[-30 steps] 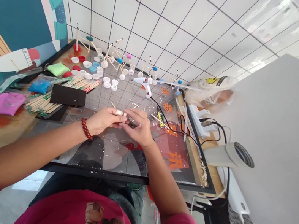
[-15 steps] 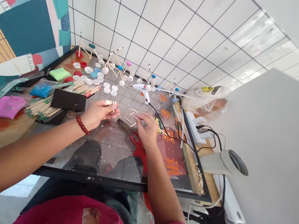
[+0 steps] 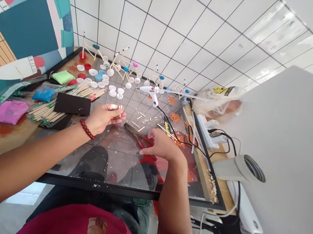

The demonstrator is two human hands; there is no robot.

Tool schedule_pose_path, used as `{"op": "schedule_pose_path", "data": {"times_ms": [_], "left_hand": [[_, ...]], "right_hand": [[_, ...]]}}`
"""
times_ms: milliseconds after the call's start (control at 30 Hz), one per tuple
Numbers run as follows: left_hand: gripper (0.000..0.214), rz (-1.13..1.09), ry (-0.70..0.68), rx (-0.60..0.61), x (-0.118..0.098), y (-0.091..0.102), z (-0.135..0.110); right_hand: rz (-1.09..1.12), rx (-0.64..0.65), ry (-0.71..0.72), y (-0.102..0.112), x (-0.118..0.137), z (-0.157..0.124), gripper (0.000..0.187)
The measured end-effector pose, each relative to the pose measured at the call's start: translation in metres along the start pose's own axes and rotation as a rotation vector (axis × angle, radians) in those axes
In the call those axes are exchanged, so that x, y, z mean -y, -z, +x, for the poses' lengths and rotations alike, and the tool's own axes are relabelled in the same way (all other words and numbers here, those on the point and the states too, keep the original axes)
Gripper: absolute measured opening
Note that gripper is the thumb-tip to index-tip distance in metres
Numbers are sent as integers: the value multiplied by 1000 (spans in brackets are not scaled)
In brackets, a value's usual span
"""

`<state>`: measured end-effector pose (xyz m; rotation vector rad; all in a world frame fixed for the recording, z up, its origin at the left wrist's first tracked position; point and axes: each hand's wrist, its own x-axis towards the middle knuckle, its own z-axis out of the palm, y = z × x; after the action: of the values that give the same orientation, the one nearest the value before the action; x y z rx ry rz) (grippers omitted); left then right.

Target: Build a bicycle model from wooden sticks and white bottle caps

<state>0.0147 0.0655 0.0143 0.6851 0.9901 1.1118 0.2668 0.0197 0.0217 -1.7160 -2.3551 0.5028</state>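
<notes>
Head view: left hand (image 3: 103, 119) pinches short wooden sticks (image 3: 120, 111) between its fingertips. Right hand (image 3: 163, 145), fingers loosely spread, sits at 3 o'clock from red-handled pliers (image 3: 140, 140); contact is hard to tell. The black front edge of the glass tabletop (image 3: 95, 187) runs at 6 o'clock below both hands.

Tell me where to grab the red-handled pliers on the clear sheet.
Take the red-handled steel pliers by their red handles, coming from the near right with the right hand: the handles splay toward the person, while the dark steel jaws point away.
</notes>
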Motion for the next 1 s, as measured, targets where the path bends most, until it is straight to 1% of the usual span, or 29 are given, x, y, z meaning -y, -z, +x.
{"op": "schedule_pose_path", "data": {"times_ms": [67,167,233,333,367,400,433,533,567,633,767,900,1000], "left_hand": [[4,-14,7,-5,-1,-1,0],[5,-30,15,-19,-3,0,0],[5,-36,14,-24,-4,1,1],[6,-30,5,-17,-4,4,2],[6,-22,5,-8,-4,4,3],[7,-16,9,3,-4,5,3],[8,-10,17,15,-4,6,2],[12,-12,63,46,-6,6,0],[13,-16,81,50,-7,6,0],[14,-24,101,48,-8,5,-2],[14,-23,93,40,-10,6,-1],[15,-22,73,26,-9,10,3],[15,-31,48,11,-8,13,7]], "right_hand": [[-48,41,-18,1,0,-4,53],[-45,62,14,-5,7,-7,37],[-81,23,24,-10,16,-9,26],[-143,-86,2,-15,26,-12,9],[-104,-91,-14,-14,27,-13,11],[-16,-70,-44,-13,27,-14,17],[117,-30,-86,-11,26,-16,24],[595,110,-232,-4,19,-20,36],[707,132,-256,-2,18,-22,37],[793,116,-266,-2,17,-25,34],[689,17,-262,-9,21,-30,25],[628,-14,-236,-19,22,-36,27],[518,-136,-169,-25,20,-42,31]]}}
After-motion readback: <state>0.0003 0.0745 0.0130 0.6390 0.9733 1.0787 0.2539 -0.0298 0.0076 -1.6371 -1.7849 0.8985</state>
